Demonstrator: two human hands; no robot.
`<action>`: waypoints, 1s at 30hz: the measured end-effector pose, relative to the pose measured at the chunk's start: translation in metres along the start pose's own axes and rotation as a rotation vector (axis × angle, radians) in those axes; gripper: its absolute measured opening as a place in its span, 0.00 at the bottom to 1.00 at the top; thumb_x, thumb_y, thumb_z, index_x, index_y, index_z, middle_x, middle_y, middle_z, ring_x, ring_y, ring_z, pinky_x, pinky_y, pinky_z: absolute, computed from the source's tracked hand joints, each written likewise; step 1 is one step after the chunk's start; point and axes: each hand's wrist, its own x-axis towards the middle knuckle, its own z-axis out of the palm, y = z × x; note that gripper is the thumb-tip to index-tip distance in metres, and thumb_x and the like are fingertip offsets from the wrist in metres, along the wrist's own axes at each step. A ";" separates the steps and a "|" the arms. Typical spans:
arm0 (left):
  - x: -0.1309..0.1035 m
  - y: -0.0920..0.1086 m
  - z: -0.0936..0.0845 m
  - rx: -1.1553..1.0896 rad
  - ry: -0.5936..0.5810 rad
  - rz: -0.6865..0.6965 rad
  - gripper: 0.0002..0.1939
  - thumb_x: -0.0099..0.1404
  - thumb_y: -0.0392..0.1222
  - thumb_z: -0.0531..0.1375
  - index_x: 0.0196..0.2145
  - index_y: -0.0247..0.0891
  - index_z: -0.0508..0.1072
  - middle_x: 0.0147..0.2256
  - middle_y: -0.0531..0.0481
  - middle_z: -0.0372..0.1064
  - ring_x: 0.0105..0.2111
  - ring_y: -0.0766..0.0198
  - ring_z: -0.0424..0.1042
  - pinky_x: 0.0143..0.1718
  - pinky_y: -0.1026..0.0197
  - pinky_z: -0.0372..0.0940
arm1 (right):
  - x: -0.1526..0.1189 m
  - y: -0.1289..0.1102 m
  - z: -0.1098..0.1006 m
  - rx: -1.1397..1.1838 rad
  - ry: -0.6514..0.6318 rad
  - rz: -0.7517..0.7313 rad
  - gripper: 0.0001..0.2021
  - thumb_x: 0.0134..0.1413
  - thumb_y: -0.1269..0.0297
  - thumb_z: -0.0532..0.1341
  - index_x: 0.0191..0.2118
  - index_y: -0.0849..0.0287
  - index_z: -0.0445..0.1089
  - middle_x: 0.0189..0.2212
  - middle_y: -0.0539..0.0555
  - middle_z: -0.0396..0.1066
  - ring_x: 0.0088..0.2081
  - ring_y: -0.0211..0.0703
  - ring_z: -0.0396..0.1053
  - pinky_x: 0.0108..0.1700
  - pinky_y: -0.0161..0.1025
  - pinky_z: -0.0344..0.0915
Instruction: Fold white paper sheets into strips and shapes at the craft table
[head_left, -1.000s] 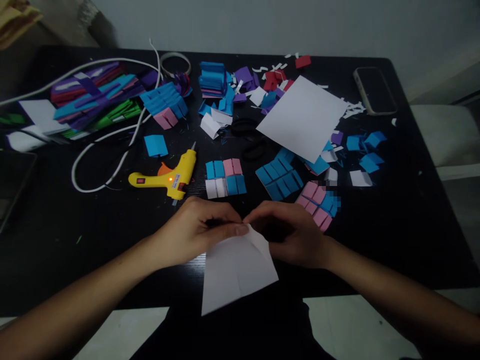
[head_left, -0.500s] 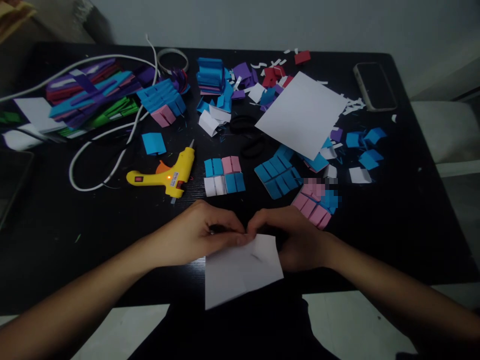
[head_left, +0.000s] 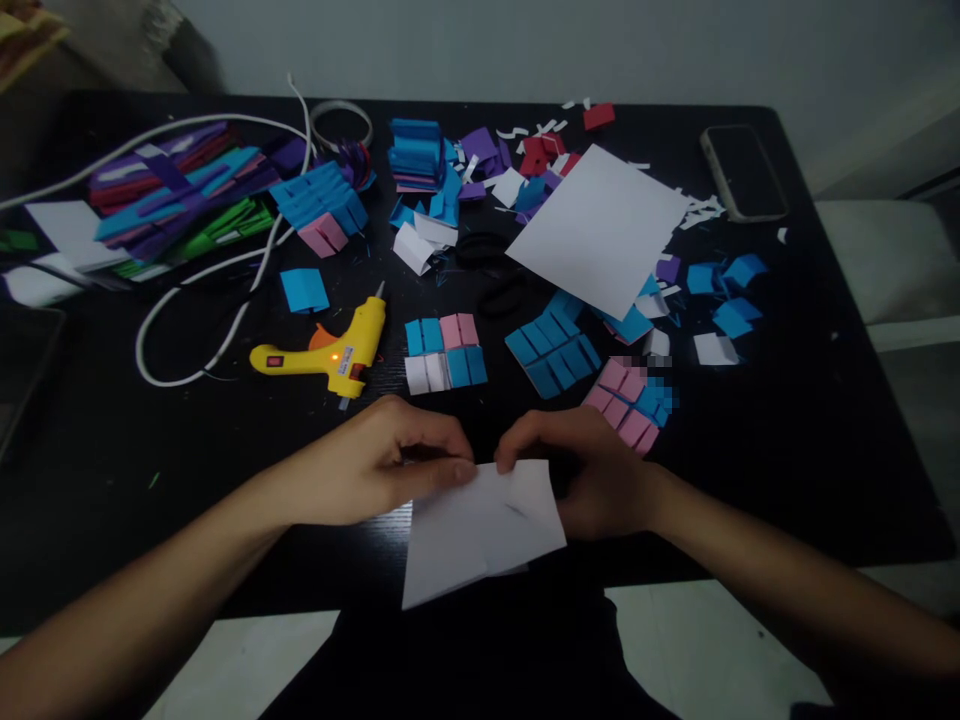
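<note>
A sheet of white paper (head_left: 480,530) hangs between my two hands at the table's front edge, its lower edge showing a second layer behind. My left hand (head_left: 397,455) pinches its top edge with thumb and fingers. At the upper right of the same sheet, my right hand (head_left: 585,470) grips it, the index finger bent over the edge and the other fingers partly hidden behind it. Just beyond my hands lie a block of blue, pink and white folded paper pieces (head_left: 446,352), a blue block (head_left: 553,348) and a pink-and-blue block (head_left: 628,405).
A yellow glue gun (head_left: 322,350) with a lit orange light lies left of centre. Behind it loops a white cable (head_left: 150,300). A larger white sheet (head_left: 600,230) covers black scissors (head_left: 502,290) in part. At the far right rests a phone (head_left: 744,172); paper scraps are strewn around.
My hands have drawn slightly apart along the paper's top edge, the left one moving left. The paper has tilted a little, and a back layer now peeks out below.
</note>
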 end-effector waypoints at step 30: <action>0.005 -0.009 0.015 0.120 0.296 0.311 0.05 0.72 0.38 0.62 0.38 0.37 0.78 0.34 0.47 0.78 0.34 0.63 0.78 0.35 0.63 0.72 | 0.002 -0.006 0.009 0.157 0.221 0.039 0.16 0.55 0.71 0.72 0.49 0.58 0.75 0.38 0.53 0.80 0.37 0.38 0.80 0.39 0.35 0.78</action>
